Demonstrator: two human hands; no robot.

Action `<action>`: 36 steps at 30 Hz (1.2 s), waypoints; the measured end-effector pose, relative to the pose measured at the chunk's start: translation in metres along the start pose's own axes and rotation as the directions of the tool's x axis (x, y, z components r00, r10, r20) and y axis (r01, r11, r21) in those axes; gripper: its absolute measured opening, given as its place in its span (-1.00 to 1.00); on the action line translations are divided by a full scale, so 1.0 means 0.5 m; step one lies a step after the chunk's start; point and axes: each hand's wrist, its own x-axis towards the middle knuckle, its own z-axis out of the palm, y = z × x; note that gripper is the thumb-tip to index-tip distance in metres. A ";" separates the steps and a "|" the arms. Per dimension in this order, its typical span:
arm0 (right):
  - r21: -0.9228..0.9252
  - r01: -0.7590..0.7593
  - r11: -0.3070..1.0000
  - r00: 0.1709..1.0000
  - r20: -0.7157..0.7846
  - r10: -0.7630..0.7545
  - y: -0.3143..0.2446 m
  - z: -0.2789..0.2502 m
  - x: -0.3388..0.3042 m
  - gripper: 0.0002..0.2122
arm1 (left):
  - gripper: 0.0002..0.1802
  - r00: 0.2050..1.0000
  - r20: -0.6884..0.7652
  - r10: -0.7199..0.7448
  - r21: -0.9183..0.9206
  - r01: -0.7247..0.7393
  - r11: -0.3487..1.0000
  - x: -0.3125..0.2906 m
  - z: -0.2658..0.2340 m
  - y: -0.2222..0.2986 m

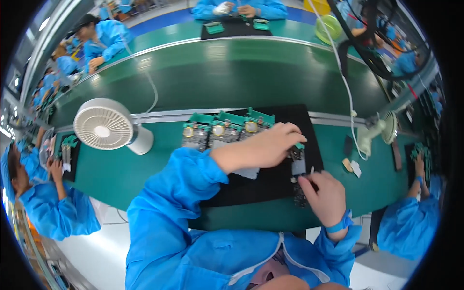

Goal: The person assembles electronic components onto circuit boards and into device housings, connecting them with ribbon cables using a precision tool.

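One narrow circuit board (299,167) lies between our hands, at about 4 o'clock on the black mat (275,186). From the board's middle, our left hand (278,142) is at 11 o'clock, its fingers bent over the upper end; we cannot tell whether they are closed on it. Our right hand (331,195) is at 4 o'clock, thumb and fingers curled narrow beside the lower end; what they hold, if anything, we cannot make out.

Three board assemblies (219,131) with green connector blocks stand side by side from the mat's 10 to 12 o'clock. Our left forearm (232,157) crosses in front and hides part of them. Beyond the mat, we have a white fan (104,125) just past 9, foam scraps (356,168) at 3 and a smaller pale fan (381,130) before 3.

Our board looks pale grey across its middle and dark with components toward both ends, with some green at the top.
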 end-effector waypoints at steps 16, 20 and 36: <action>0.281 0.015 0.960 0.991 -0.131 0.022 0.044 0.059 0.087 -0.83 | -0.47 0.998 0.069 -0.011 0.053 0.007 0.999 0.009 -0.006 0.023; 0.243 0.143 0.960 0.976 -0.193 -0.096 0.067 0.038 0.087 -0.86 | -0.55 0.983 -0.171 0.064 0.208 -0.027 0.978 0.017 0.037 0.032; 0.387 0.198 0.901 0.978 -0.139 -0.155 0.114 0.039 0.042 -0.79 | -0.72 0.984 -0.176 0.024 0.063 -0.013 0.998 0.013 0.027 0.027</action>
